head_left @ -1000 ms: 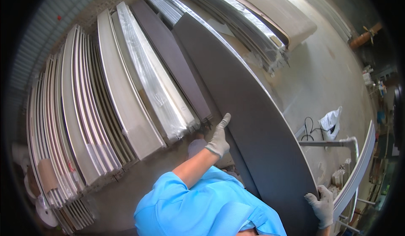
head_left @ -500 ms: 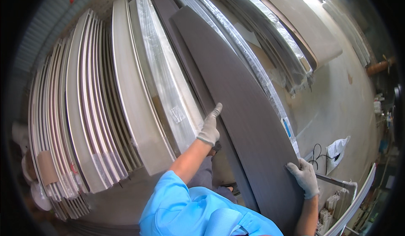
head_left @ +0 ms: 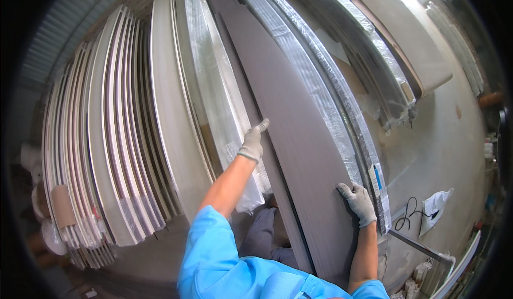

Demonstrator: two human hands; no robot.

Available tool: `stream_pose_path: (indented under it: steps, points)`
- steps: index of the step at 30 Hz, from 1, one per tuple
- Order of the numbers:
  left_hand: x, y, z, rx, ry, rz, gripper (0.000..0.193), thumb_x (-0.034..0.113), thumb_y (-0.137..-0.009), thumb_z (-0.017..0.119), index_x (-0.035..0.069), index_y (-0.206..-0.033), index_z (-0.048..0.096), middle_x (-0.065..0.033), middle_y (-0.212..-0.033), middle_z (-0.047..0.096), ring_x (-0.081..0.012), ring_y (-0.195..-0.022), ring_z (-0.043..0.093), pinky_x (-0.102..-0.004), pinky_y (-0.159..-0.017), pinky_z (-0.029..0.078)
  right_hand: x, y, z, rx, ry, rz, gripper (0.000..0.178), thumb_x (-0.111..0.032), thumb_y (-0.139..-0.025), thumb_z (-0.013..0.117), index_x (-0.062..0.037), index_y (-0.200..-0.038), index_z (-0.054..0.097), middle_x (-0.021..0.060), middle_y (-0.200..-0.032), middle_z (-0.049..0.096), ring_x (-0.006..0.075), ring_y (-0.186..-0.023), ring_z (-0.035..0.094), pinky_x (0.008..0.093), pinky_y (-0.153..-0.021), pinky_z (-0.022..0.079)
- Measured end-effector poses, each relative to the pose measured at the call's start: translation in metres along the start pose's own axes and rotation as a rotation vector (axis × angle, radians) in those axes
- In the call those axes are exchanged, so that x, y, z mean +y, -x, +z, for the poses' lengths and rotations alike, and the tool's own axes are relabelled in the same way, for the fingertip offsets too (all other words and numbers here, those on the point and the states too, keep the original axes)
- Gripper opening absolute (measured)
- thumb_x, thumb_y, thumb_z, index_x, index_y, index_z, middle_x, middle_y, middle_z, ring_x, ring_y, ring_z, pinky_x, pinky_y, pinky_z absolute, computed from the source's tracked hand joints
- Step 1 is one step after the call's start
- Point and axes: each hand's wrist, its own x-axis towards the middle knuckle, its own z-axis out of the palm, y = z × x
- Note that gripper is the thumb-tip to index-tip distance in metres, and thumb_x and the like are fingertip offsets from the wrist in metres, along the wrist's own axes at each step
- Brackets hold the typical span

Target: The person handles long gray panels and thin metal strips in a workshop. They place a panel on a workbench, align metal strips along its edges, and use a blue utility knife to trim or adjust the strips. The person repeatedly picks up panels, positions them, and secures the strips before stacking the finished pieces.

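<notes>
A long dark grey-brown panel stretches away from my body, its far end narrowing in the distance. My left hand, in a pale work glove, grips its left edge with the thumb up; the fingers below are partly hidden. On the right edge, nearer to me, my gloved right hand holds on with the thumb over the face and fingers wrapped past the edge. Under and left of this panel runs a second dark panel, partly covered. A plastic-wrapped white length lies just left of my left hand.
Plastic-wrapped long pieces run along the right. Several pale panels stand in a row at left, beside a wide beige one. A metal bar and a white bag with a black cord are at lower right.
The held panel has shifted left over the second dark panel, with both hands moving along. More of the wrapped pieces on the right now shows. The whole view has also swung slightly.
</notes>
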Motion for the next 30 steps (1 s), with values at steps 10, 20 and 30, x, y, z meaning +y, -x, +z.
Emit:
stream_pose_path:
  steps: [10,20,30]
  points:
    - [-0.013,-0.09,-0.005,0.096,-0.047,0.0,0.087,0.048,-0.082,0.08,-0.002,-0.145,0.048,-0.0216,-0.16,0.035,-0.0345,-0.15,0.027,-0.0469,-0.122,0.02,0.023,-0.08,0.046,-0.026,0.069,0.006,0.069,-0.063,-0.089,0.063,0.004,-0.106,0.068,0.0259,-0.093,0.07,0.0401,-0.094,0.069,0.0475,-0.083,0.05]
    - [-0.027,-0.145,-0.011,0.169,-0.127,-0.052,0.091,0.051,-0.081,0.079,0.0,-0.148,0.045,-0.0208,-0.162,0.031,-0.0336,-0.151,0.023,-0.0463,-0.123,0.018,0.036,-0.123,0.076,-0.077,-0.016,0.029,0.072,-0.066,-0.088,0.064,0.0027,-0.111,0.067,0.0254,-0.096,0.07,0.0403,-0.097,0.068,0.0475,-0.084,0.051]
    - [-0.064,-0.187,-0.017,0.126,-0.133,-0.042,0.101,0.057,-0.08,0.079,-0.004,-0.15,0.039,-0.0209,-0.16,0.034,-0.0352,-0.15,0.027,-0.0476,-0.122,0.021,0.06,-0.165,0.11,-0.095,-0.089,0.043,0.06,-0.057,-0.093,0.062,0.0003,-0.113,0.068,0.0234,-0.106,0.072,0.0381,-0.102,0.069,0.0454,-0.089,0.051]
